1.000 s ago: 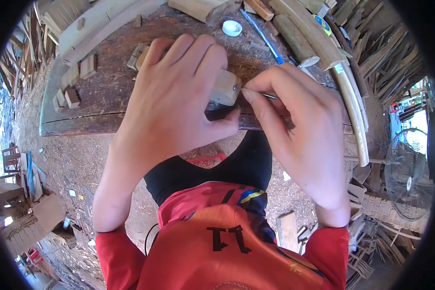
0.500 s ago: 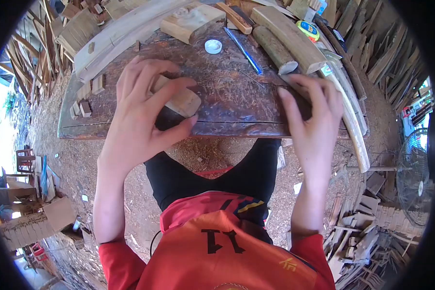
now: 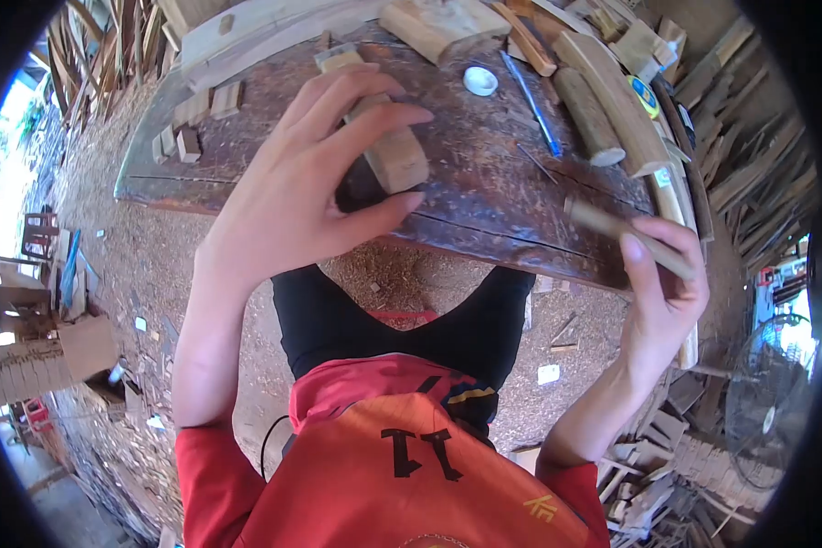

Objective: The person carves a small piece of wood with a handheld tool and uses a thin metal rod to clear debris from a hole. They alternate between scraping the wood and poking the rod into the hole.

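Note:
My left hand (image 3: 324,169) curls over a light wooden block (image 3: 397,160) on the dark worktable, its thumb at the near end and its fingers across the top. Part of the block is hidden under the fingers. At the right edge of the table, my right hand (image 3: 671,279) grips a slim, light brown wooden stick (image 3: 612,224) between thumb and fingers. The stick points up and left, raised over the tabletop (image 3: 493,205). Its exact kind I cannot make out.
Farther back lie a white round cap (image 3: 480,81), a blue pen (image 3: 530,105), a thick wood piece (image 3: 443,27) and a rounded wooden length (image 3: 589,119). Small wood blocks (image 3: 189,144) sit at the left. A tape measure (image 3: 644,96) rests at the right; a fan (image 3: 767,402) stands beyond.
My right hand has moved right and toward me, now with the wooden stick lifted in it. My left hand stays around the block. The whole view has turned somewhat.

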Motion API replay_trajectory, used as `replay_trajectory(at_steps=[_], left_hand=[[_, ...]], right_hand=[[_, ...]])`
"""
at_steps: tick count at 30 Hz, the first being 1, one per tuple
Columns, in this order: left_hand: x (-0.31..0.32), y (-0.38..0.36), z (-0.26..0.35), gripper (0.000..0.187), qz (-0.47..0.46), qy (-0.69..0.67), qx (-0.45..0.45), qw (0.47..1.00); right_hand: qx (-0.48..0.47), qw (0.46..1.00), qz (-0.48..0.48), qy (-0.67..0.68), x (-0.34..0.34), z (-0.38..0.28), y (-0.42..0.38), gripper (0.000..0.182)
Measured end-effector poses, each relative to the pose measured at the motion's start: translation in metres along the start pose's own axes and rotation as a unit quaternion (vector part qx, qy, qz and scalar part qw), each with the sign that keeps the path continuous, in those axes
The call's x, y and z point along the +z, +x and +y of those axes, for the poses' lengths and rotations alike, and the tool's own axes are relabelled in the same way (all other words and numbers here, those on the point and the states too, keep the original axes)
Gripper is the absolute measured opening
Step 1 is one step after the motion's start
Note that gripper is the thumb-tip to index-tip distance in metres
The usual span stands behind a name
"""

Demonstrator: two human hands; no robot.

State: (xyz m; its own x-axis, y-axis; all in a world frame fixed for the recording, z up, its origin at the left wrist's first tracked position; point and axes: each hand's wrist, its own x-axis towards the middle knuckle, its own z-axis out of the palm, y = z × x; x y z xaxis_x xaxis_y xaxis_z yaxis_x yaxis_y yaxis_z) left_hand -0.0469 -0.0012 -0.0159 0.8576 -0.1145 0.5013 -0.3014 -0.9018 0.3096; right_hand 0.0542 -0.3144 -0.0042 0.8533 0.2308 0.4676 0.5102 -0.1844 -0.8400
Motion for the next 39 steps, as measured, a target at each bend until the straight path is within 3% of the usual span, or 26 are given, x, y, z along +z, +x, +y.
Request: replay_trajectory(at_steps=[3, 5, 8, 11, 15, 18, 24, 29, 39], left_hand=[[0.006, -0.002, 0.005, 0.06, 0.015, 0.041, -0.004, 0.999], [0.009, -0.003, 0.006, 0.061, 0.019, 0.059, -0.007, 0.998], [0.008, -0.006, 0.002, 0.063, 0.02, 0.057, -0.019, 0.998], [0.01, -0.007, -0.002, 0.067, 0.026, 0.044, -0.028, 0.998], [0.011, -0.005, -0.005, 0.07, 0.036, 0.014, -0.032, 0.999], [0.011, -0.004, -0.008, 0.071, 0.034, -0.006, -0.035, 0.999], [0.014, -0.004, -0.011, 0.074, 0.044, -0.038, -0.04, 0.997], [0.009, -0.004, -0.007, 0.073, 0.024, -0.012, -0.049, 0.998], [0.01, 0.0, -0.004, 0.071, 0.018, 0.032, -0.05, 0.998]], right_hand=[[-0.094, 0.985, -0.025, 0.139, 0.01, 0.023, 0.007, 0.016], [-0.041, 0.97, 0.028, 0.24, 0.047, 0.001, 0.014, 0.021], [0.018, 0.934, -0.036, 0.355, 0.083, -0.031, 0.019, 0.027], [0.001, 0.839, -0.173, 0.515, 0.106, -0.036, 0.034, 0.03], [-0.001, 0.727, -0.202, 0.656, 0.134, -0.029, 0.055, 0.034], [0.019, 0.687, -0.217, 0.694, 0.144, -0.019, 0.063, 0.034], [0.052, 0.696, -0.12, 0.706, 0.157, -0.01, 0.055, 0.03], [0.002, 0.778, -0.042, 0.627, 0.159, -0.019, 0.045, 0.03], [-0.007, 0.814, 0.013, 0.58, 0.161, -0.021, 0.042, 0.033]])
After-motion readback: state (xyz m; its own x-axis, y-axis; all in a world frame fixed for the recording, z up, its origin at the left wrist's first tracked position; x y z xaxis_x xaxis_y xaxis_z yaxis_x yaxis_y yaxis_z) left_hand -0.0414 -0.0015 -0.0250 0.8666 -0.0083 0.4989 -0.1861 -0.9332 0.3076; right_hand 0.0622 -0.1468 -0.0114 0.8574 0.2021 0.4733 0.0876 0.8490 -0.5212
